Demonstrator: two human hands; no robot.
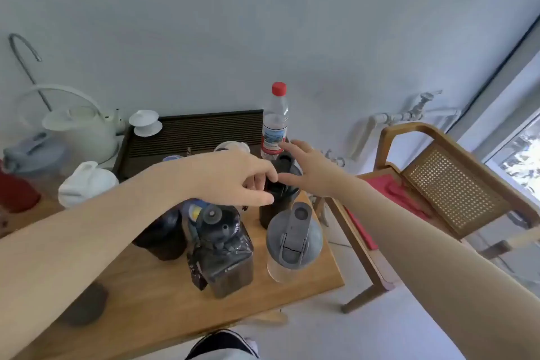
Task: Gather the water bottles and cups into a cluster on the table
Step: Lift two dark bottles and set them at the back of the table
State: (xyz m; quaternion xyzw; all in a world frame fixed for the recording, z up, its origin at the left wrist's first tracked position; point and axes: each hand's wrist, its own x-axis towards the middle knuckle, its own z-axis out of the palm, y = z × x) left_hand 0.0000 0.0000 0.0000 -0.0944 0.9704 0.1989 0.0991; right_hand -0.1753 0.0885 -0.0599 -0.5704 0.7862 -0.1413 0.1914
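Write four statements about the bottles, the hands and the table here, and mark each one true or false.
1. The clear plastic bottle has a red cap. True.
2. That bottle lies on its side. False: it stands upright.
3. The right hand reaches toward it with fingers spread, holding nothing. True.
4. The grey-lidded shaker bottle stands on the chair. False: it stands on the wooden table, near its right edge.

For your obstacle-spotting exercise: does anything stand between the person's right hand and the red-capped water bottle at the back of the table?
Nothing visible does. The right hand is open, its fingertips right by the label of the red-capped water bottle. The dark tumbler stands nearer and lower, under the left hand, not in the right hand's path.
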